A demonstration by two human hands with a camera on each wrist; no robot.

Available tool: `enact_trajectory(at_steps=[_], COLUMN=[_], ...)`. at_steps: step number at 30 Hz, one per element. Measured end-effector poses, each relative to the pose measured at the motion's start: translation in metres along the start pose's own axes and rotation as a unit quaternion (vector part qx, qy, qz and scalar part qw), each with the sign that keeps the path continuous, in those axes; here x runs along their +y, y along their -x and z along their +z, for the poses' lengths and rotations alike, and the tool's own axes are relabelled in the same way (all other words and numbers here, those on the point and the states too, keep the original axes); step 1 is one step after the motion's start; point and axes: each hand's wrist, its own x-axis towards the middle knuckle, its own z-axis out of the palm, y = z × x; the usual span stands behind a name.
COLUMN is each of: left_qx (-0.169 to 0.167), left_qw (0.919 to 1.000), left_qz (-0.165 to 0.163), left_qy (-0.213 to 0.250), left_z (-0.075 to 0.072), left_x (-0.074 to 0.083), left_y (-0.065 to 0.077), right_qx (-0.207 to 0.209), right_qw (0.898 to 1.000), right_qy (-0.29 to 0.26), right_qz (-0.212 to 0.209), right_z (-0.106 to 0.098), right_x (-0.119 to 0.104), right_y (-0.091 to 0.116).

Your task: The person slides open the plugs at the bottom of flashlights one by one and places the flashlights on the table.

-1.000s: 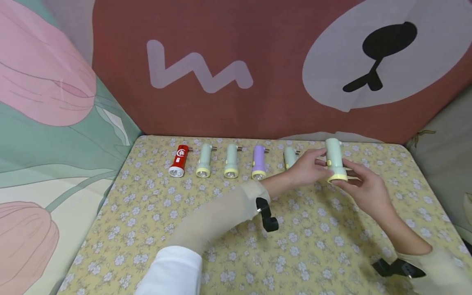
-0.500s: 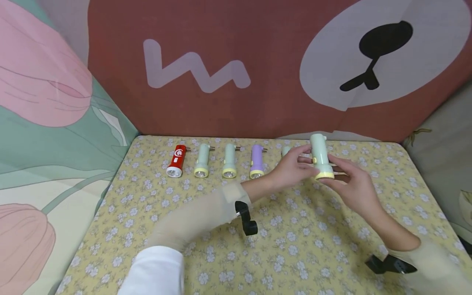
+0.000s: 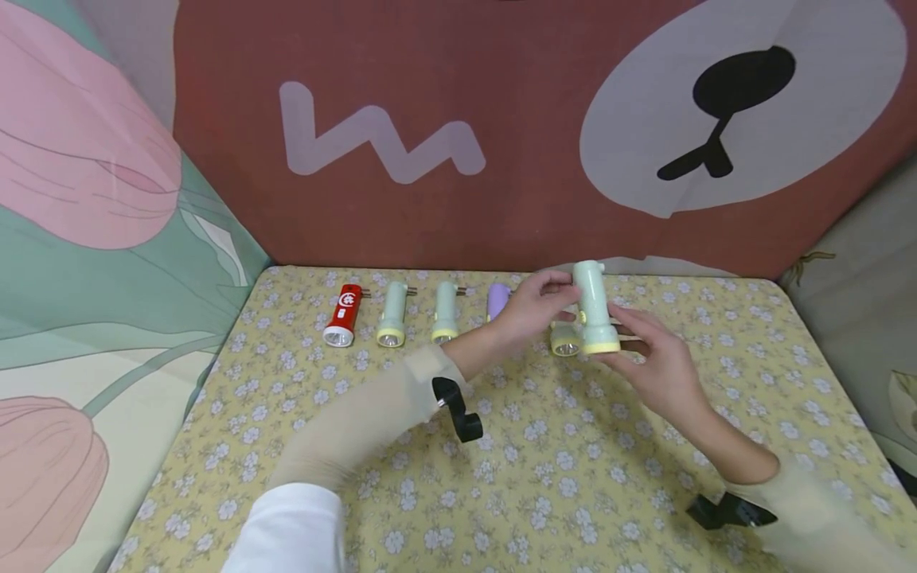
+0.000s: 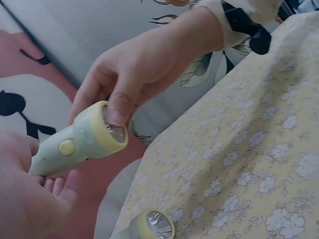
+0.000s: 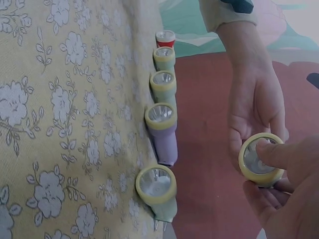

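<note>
A pale green flashlight with a yellow rim and button is held up over the table, lens end down. My right hand grips it by the head; in the right wrist view the thumb lies across the lens. From the other side my left hand holds the body, its thumb and fingers on either side of it in the left wrist view. Just behind, another green flashlight lies on the table, partly hidden. A purple flashlight is partly covered by my left hand.
Further left in the row lie two green flashlights, one beside the other, and a red flashlight. Their plug prongs point right. A flowered cloth covers the table; a printed bear curtain hangs behind its back edge.
Both hands have moved left with the green flashlight. The lens of the green flashlight on the table now shows, while the purple one has become partly covered by my left hand.
</note>
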Motion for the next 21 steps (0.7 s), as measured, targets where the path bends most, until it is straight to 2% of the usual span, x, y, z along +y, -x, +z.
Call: enact_trajectory(at_steps=[10,16,21], left_qx=[0.046,0.067,0.092], left_qw=[0.9988,0.9970,0.9941], left_qz=[-0.001,-0.019,-0.033], left_qy=[0.017,0.034,0.048], left_z=[-0.009,-0.011,-0.011], left_x=[0.000,0.000,-0.001], left_y=[-0.002,0.002,0.002], right_qx=[0.007,0.000,-0.026], right_qw=[0.999,0.999,0.999], right_qy=[-0.014,-0.025,-0.034], right_qz=[-0.032,-0.029,-0.006], right_z=[0.015,0.023,0.026], right_x=[0.002,0.006,0.005], right_y=[0.001,0.002,0.002])
